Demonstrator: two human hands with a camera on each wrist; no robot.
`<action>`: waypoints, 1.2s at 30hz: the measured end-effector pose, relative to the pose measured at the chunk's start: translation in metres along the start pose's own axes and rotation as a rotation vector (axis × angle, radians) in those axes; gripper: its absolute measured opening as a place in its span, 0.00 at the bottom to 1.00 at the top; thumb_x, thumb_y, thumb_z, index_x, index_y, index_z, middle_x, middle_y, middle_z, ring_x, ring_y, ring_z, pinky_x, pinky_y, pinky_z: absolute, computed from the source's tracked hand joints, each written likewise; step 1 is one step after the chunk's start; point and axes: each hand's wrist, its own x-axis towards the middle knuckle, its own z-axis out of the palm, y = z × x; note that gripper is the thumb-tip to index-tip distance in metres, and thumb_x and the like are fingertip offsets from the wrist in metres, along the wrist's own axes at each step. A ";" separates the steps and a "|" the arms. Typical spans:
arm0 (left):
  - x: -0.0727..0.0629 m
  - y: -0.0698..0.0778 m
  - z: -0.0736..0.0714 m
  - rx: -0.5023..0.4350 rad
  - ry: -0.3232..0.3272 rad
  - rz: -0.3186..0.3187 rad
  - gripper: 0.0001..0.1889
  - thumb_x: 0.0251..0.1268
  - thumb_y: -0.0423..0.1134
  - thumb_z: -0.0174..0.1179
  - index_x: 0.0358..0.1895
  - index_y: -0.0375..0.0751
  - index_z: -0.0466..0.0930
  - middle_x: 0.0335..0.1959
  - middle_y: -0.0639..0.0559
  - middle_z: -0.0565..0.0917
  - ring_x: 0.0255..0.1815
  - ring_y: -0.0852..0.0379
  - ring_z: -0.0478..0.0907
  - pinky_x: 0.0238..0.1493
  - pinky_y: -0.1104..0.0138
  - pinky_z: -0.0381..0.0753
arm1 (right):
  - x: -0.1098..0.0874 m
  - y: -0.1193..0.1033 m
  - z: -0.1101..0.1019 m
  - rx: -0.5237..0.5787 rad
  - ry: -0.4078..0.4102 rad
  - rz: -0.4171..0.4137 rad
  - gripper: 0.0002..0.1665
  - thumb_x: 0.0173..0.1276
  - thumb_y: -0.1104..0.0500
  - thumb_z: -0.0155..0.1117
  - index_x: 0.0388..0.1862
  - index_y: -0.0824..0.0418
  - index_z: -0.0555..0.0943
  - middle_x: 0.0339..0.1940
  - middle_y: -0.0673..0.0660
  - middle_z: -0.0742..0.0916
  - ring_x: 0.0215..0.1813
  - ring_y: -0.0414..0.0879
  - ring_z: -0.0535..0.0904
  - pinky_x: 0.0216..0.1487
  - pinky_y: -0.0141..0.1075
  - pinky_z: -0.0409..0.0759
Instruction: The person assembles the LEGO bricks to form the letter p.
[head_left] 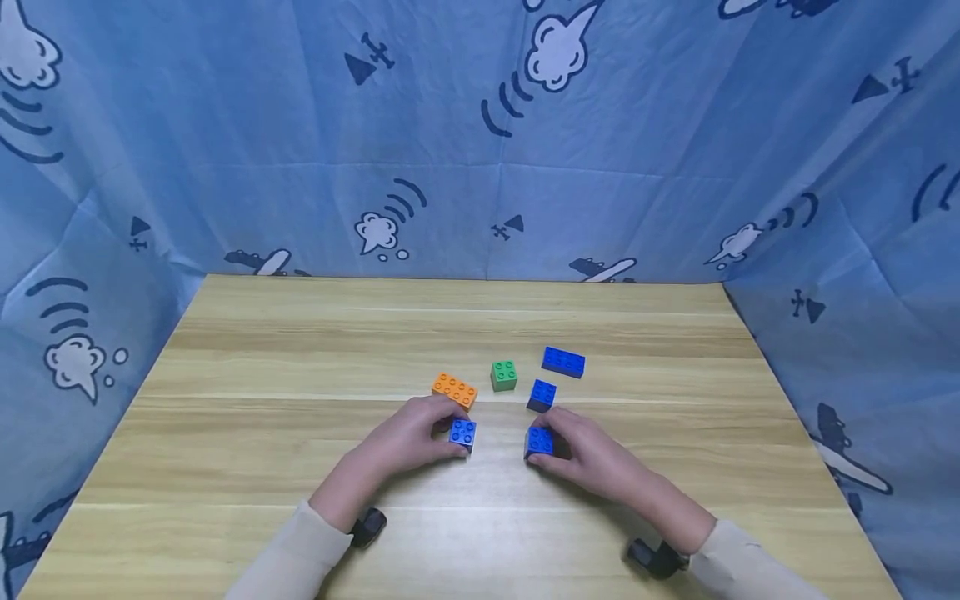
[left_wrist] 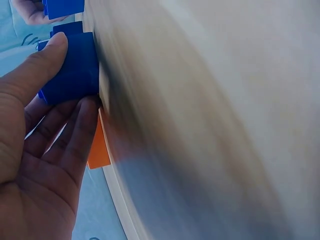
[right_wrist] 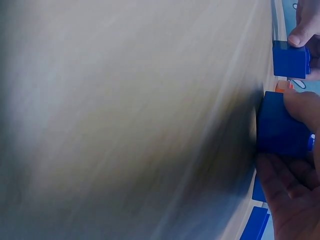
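My left hand [head_left: 414,433] pinches a square blue building block [head_left: 462,432] between thumb and fingers. In the left wrist view that block [left_wrist: 75,67] stands against the tabletop, thumb on one side and fingers on the other. Facing it across a short gap, my right hand [head_left: 588,450] grips a second square blue block [head_left: 538,442], seen close in the right wrist view as a plain blue side [right_wrist: 281,122]. Just beyond the left fingers lies an orange block [head_left: 455,390]. Another square blue block [head_left: 542,395] sits right behind the right fingers.
A green square block [head_left: 504,376] stands between the orange block and the blue ones. Farther back on the right lies a longer blue block [head_left: 563,362]. The wooden table [head_left: 300,358] ends at a blue patterned curtain [head_left: 450,108] behind and at both sides.
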 end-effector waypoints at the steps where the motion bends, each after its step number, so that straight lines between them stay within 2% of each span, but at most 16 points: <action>1: 0.000 0.000 0.000 0.001 0.005 0.000 0.20 0.59 0.45 0.78 0.53 0.44 0.86 0.52 0.52 0.89 0.54 0.56 0.83 0.65 0.55 0.84 | 0.000 -0.001 0.000 0.006 -0.001 0.001 0.19 0.70 0.50 0.75 0.54 0.53 0.82 0.48 0.47 0.88 0.48 0.36 0.81 0.54 0.35 0.88; 6: 0.001 0.002 0.004 0.024 0.040 0.004 0.19 0.58 0.45 0.79 0.51 0.44 0.86 0.48 0.54 0.90 0.49 0.58 0.83 0.61 0.57 0.85 | 0.003 -0.005 0.000 0.045 0.008 0.011 0.19 0.71 0.49 0.74 0.55 0.53 0.81 0.48 0.45 0.87 0.47 0.36 0.81 0.52 0.33 0.88; 13: 0.002 0.007 0.006 0.001 0.081 -0.030 0.19 0.56 0.44 0.80 0.48 0.42 0.87 0.42 0.55 0.88 0.44 0.60 0.80 0.55 0.58 0.85 | 0.012 -0.016 -0.005 0.124 0.056 0.013 0.22 0.69 0.50 0.75 0.58 0.52 0.81 0.51 0.46 0.86 0.52 0.39 0.82 0.57 0.36 0.89; 21: 0.003 0.012 0.011 0.025 0.112 -0.068 0.20 0.55 0.45 0.80 0.48 0.42 0.87 0.38 0.56 0.85 0.38 0.60 0.75 0.43 0.67 0.79 | 0.027 -0.034 -0.006 0.184 0.093 -0.101 0.21 0.68 0.53 0.76 0.57 0.54 0.83 0.50 0.48 0.87 0.51 0.40 0.82 0.58 0.44 0.89; 26: 0.003 0.012 0.013 0.017 0.114 -0.064 0.19 0.56 0.45 0.80 0.47 0.42 0.87 0.37 0.56 0.85 0.37 0.61 0.74 0.40 0.69 0.77 | 0.036 -0.044 -0.003 0.205 0.062 -0.139 0.21 0.70 0.52 0.75 0.57 0.56 0.83 0.52 0.51 0.87 0.49 0.40 0.82 0.56 0.43 0.89; 31: 0.003 0.013 0.015 -0.005 0.125 -0.048 0.18 0.56 0.44 0.80 0.46 0.41 0.87 0.38 0.55 0.87 0.37 0.62 0.76 0.41 0.70 0.79 | 0.042 -0.049 0.000 0.211 0.030 -0.156 0.20 0.71 0.52 0.74 0.57 0.56 0.83 0.52 0.50 0.88 0.51 0.40 0.83 0.58 0.43 0.89; 36: 0.003 0.014 0.015 -0.013 0.130 -0.054 0.17 0.56 0.44 0.80 0.45 0.43 0.86 0.35 0.57 0.85 0.36 0.62 0.74 0.38 0.71 0.77 | 0.045 -0.052 0.001 0.196 0.009 -0.157 0.20 0.71 0.52 0.74 0.58 0.56 0.83 0.53 0.50 0.87 0.53 0.40 0.83 0.60 0.42 0.88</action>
